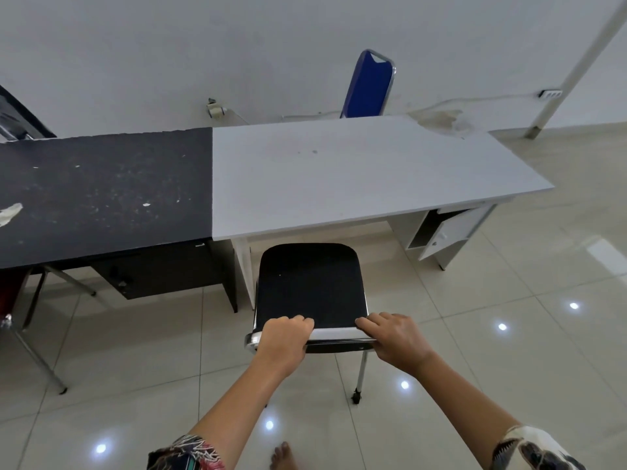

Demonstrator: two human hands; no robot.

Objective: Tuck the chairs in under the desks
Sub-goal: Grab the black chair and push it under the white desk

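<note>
on black chair (pixel 310 283) backrest, left hand (pixel 283 337), right hand (pixel 395 337) clenched

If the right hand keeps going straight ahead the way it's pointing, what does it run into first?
The right hand grips the top of the black chair backrest, fingers aimed forward-left. Straight on, it would likely meet the front edge of the white desk, though depth is hard to judge.

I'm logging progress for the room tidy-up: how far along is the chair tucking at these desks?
Nothing looks finished yet. In hand: the left hand and right hand grip the black chair, whose seat is not visibly under the white desk. Left: push it in, then the chair at the black desk and the blue chair behind.
</note>
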